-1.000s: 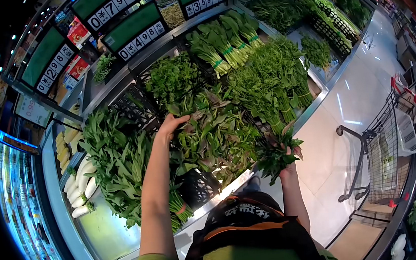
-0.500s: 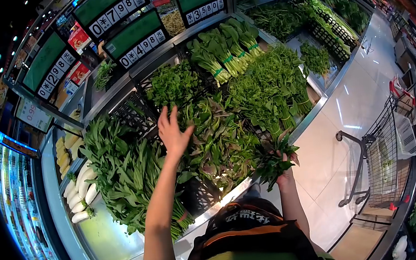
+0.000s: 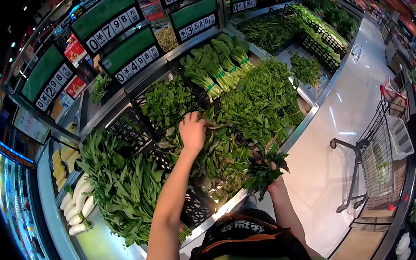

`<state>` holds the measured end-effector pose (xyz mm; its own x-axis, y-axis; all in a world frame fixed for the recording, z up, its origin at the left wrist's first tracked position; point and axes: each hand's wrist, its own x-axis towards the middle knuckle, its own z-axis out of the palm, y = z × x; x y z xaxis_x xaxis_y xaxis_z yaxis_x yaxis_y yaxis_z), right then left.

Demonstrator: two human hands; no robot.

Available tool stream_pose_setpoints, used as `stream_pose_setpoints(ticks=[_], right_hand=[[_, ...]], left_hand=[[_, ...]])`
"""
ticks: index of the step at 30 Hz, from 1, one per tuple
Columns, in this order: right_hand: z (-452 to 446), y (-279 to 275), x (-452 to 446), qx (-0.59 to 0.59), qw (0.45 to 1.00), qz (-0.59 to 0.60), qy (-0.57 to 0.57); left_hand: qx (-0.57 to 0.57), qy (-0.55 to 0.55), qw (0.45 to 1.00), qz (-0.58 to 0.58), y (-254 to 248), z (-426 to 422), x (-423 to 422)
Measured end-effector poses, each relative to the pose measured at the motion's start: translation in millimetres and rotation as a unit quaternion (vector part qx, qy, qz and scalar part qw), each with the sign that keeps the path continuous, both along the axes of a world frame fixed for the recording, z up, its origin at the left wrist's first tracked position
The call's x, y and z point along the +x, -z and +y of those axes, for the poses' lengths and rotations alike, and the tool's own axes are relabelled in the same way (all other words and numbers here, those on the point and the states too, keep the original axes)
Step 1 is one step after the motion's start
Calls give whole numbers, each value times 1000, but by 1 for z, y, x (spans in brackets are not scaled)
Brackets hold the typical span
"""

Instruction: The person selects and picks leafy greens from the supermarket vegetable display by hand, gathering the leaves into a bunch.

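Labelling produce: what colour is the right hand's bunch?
The bunch is dark green, partly purplish; head view.

I'm in a supermarket's vegetable section, plainly: leafy greens [image 3: 260, 100] cover the bench [image 3: 115, 257] around the left grip [image 3: 192, 131], yuan price signs [image 3: 131, 56] stand beyond it, and a shopping cart [image 3: 379, 163] sits right of the right grip [image 3: 274, 179].

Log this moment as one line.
left hand: at loose purple-green leaves | right hand: holding dark leafy bunch | nearby: white radishes to left, shopping cart to right
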<state>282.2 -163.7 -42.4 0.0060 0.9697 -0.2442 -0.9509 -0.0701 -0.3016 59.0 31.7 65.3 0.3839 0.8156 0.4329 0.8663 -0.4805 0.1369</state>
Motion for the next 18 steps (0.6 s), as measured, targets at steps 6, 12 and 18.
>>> stream_pose_setpoints(ticks=[6, 12, 18], right_hand=[[20, 11, -7, -8, 999, 40, -32], [43, -4, -31, 34, 993, 6, -109], [53, -54, -62, -13, 985, -116, -129]], left_hand=[[-335, -106, 782, -514, -35, 5, -32], [-352, -39, 615, -705, -46, -28, -34], [-275, -73, 717, -636, -26, -93, -5]])
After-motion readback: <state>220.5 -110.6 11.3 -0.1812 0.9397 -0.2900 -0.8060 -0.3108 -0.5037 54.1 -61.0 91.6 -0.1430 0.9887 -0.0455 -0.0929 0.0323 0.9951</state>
